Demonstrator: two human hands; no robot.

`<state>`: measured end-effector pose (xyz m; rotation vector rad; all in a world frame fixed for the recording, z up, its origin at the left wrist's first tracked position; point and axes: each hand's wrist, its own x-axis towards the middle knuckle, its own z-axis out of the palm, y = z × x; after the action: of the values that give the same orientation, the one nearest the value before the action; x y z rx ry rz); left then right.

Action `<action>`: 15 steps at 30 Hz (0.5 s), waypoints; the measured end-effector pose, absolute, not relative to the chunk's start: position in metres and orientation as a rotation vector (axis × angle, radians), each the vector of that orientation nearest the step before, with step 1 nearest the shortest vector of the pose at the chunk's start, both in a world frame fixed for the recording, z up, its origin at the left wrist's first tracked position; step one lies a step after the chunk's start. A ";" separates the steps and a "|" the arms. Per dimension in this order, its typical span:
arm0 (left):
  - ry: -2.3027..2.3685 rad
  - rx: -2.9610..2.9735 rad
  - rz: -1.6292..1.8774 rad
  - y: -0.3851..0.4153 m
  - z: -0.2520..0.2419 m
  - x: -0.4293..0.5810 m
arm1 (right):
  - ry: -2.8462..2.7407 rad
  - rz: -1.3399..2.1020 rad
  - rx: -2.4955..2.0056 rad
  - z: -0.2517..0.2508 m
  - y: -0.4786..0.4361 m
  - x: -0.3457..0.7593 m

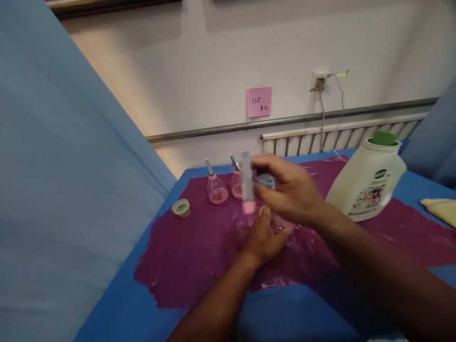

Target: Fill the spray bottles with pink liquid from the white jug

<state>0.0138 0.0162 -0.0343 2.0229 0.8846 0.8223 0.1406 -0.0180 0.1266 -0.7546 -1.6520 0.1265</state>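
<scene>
Right hand [288, 187] pinches blurred grey-and-pink bottle top [247, 183], left of jug [370, 183]; left hand [261, 240] just below, at clear vessel [280, 223], grip cannot be told. Farther left of jug: two bottles [217, 194], pink liquid inside. Jug's fine print illegible; wall note [259, 102] behind-left bears "32". Purple sheet [192, 256] runs left toward table [117, 289] edge.

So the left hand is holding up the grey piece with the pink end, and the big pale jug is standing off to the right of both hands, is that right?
Not quite: the head view shows the right hand, not the left hand, holding up the grey piece with the pink end. The big pale jug does stand to the right of both hands.
</scene>
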 end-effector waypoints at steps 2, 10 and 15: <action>0.855 2.026 0.801 0.017 -0.035 0.012 | -1.454 0.198 -0.790 0.132 -0.027 0.171; 0.844 2.033 0.754 0.018 -0.031 0.011 | -1.127 0.226 -0.878 0.118 -0.046 0.216; 0.837 2.028 0.765 0.017 -0.027 0.011 | -1.221 0.452 -0.965 0.101 -0.049 0.216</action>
<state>0.0113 0.0172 -0.0268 2.0275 0.8373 0.7650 0.2159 -0.0486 0.1011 -0.9652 -1.2214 0.4517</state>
